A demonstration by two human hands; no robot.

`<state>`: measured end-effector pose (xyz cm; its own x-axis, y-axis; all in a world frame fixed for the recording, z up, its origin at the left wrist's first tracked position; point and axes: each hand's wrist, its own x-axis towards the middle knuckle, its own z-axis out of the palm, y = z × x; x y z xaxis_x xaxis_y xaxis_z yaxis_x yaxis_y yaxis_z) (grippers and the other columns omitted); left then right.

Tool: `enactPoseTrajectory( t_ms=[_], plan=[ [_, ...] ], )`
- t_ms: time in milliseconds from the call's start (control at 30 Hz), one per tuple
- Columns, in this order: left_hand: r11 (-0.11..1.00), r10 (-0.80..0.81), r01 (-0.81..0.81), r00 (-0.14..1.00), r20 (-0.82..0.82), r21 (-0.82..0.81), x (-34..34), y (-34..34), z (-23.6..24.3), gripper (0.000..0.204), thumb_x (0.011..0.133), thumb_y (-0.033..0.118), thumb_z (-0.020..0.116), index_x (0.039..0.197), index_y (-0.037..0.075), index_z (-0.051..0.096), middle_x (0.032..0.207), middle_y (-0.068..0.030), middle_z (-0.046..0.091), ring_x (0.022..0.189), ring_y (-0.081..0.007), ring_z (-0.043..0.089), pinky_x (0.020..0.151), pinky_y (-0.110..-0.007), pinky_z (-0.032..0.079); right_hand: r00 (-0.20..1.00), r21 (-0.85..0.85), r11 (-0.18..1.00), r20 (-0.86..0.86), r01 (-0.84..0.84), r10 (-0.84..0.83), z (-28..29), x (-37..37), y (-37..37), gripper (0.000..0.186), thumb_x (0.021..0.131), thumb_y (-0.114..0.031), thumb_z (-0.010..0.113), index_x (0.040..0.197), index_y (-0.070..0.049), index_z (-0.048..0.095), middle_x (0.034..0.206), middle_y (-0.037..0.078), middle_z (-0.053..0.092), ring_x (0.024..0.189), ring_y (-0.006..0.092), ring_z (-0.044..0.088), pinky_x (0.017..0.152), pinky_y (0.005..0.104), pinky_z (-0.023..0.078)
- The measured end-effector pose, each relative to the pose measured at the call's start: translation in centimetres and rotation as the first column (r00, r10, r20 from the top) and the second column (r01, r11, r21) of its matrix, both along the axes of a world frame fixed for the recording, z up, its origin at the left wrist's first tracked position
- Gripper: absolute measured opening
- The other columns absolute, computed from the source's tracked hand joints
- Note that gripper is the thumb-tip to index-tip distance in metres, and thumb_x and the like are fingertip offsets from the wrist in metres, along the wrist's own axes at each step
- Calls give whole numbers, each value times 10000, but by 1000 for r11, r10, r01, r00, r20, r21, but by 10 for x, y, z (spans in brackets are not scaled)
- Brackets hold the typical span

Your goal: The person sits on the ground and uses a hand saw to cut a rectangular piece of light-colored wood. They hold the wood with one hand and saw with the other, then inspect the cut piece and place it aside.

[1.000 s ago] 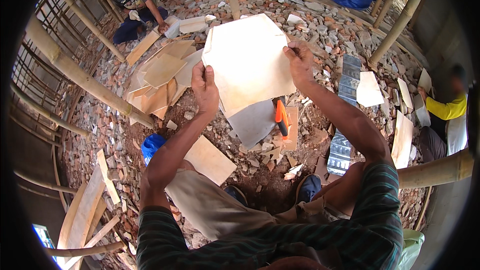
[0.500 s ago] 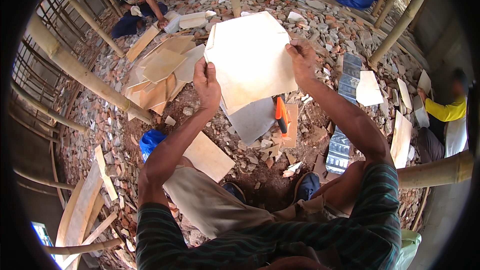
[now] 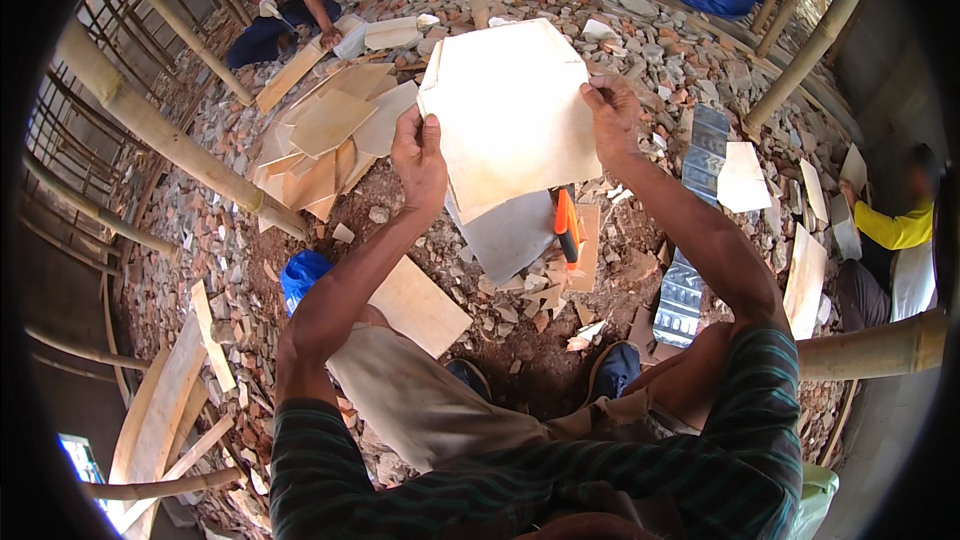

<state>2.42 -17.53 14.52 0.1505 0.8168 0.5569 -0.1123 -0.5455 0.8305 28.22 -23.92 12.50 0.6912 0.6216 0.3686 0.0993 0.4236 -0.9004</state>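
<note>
So on my feed I've got both hands clamped on one pale flat slab [image 3: 515, 120], held up off the ground at 12 o'clock from mid-view. Left hand [image 3: 420, 152] grips its edge around 9 o'clock, thumb lying along the near side; right hand [image 3: 612, 118] pinches the opposite edge around 2 o'clock. The slab's barely longer than it's wide, but I'd call its long axis 1 to 7 o'clock: sharp corner pointing to 7, and a slanted cut edge facing between 1 and 2. The face is blown out white, so I can't tell you much about the surface.

From the slab, a grey sheet [image 3: 505, 238] lies at 6 o'clock on the rubble-strewn ground [image 3: 515, 375], with an orange-and-black tool [image 3: 569, 228] at 5 beside it. A loose pale rectangular piece [image 3: 425, 308] sits near my left knee at 7. Back to mid-view: heap of flat pieces [image 3: 330, 125] at 10, one co-worker [image 3: 285, 15] crouching at 11, another in a yellow sleeve [image 3: 893, 228] over at 3.
</note>
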Motion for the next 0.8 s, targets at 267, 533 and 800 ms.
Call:
enactPoseTrajectory(
  t_ms=[267,533,800],
  plan=[
    [1000,8,-8,1000,-30,-8,-3,2,-5,266,1005,130,522,1207,-42,537,1075,-75,627,941,-119,550,840,-281,456,1000,28,999,12,16,-17,-7,6,2,96,835,-59,690,906,-29,632,783,8,603,705,89,523,665,255,435],
    [998,-1,4,998,-61,57,-2,-2,-1,303,995,79,507,1275,-39,504,995,-44,592,829,-100,498,763,-263,438,999,-3,1000,34,28,-28,-3,8,3,95,828,-61,693,893,-24,636,790,19,613,710,96,533,669,265,442],
    [997,-50,58,989,-137,54,-4,-5,1,567,942,-69,507,1478,38,355,843,28,460,746,-49,409,672,-182,358,1000,22,1000,13,-10,9,-8,11,2,102,814,-40,716,893,-44,652,793,8,618,733,94,537,688,260,441]
  ],
)
